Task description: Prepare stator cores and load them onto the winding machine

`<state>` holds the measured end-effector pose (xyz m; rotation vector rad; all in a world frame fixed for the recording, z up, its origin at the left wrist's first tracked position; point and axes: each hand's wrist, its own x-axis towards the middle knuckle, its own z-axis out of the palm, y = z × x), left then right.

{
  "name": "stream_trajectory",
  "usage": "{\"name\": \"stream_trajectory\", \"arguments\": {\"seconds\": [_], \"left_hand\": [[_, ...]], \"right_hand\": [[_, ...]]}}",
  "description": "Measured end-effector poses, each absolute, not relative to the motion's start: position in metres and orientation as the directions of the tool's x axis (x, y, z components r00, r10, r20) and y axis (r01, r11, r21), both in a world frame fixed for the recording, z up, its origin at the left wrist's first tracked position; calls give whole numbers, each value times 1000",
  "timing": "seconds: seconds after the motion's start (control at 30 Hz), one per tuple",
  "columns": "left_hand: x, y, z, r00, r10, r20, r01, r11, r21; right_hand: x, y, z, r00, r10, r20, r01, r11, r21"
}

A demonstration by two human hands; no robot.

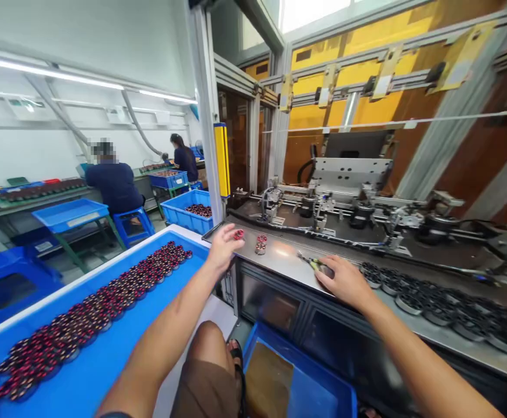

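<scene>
Pliers [315,265] with green-and-black handles are sitting in the right hand [344,280], whose fingers are closing round the handles above the metal ledge [282,264], the tips pointing toward the left hand [223,248]. The left hand is holding a small red part [238,234] between narrowly spaced fingers, over the ledge's left end. Between the hands, small red and copper-coloured pieces [261,245] are standing close together on the ledge, nearer the left hand. Dark ring-shaped parts [436,307] are lying in crowded rows along the ledge, to the right of the right hand. Beyond the ledge, a machine [344,191] with metal fixtures is standing inside an aluminium frame. On the left, a big blue tray [136,337] with a pale rim is carrying a long band of red-and-copper coils [101,302]. A blue bin [318,380] is resting below the ledge, beside the wearer's legs. Farther back, a person in dark clothing [112,183] is sitting on a blue stool [134,225], and another person [184,158] is working at a bench.
</scene>
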<state>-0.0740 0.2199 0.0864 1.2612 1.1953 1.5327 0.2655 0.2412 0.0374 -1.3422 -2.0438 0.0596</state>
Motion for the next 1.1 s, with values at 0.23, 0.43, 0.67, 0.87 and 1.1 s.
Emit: {"name": "stream_trajectory", "arguments": {"seconds": [0.23, 0.43, 0.67, 0.87, 1.1], "left_hand": [[-21, 55, 50, 54, 904, 424, -249, -399, 882], [-4, 1, 46, 238, 665, 708, -215, -675, 706], [21, 2, 41, 289, 728, 621, -414, -490, 767], [15, 1, 47, 288, 660, 693, -393, -579, 715], [22, 2, 39, 218, 640, 737, -210, -707, 676]], "right_hand": [[231, 134, 62, -139, 810, 570, 640, 513, -573], [189, -12, 84, -223, 922, 317, 164, 356, -920], [211, -22, 71, -292, 948, 128, -159, 84, -984], [244, -20, 30, -583, 801, 133, -287, -50, -957], [175, -48, 18, -404, 908, -105, -477, -308, -823]]}}
